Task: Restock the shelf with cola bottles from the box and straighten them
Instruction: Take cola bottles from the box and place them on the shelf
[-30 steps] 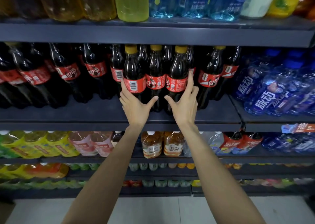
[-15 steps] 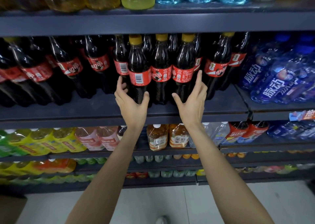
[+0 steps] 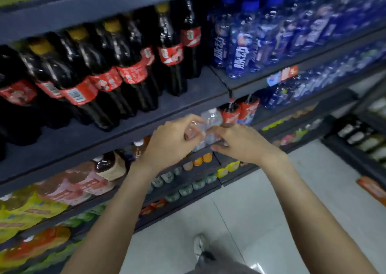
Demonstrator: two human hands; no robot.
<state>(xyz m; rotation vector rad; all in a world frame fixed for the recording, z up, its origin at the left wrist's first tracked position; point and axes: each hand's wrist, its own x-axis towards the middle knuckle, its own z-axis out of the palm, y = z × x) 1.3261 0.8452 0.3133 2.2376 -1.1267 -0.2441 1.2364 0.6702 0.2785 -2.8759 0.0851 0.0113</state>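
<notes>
The cola bottles (image 3: 108, 73) stand in rows on the dark shelf (image 3: 188, 98), left of blue water bottles (image 3: 238, 52). Left hand (image 3: 173, 140) and right hand (image 3: 240, 142) hang below, loosely curled, empty. Best fetch more from the box, unseen here. Pale tiled floor (image 3: 271, 200) underfoot.

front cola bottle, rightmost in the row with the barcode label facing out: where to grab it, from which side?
Take that cola bottle around the body below the red label, coming straight in from the open shelf front. It stands upright with neighbours close on its left, so reach from the front-right.
</notes>
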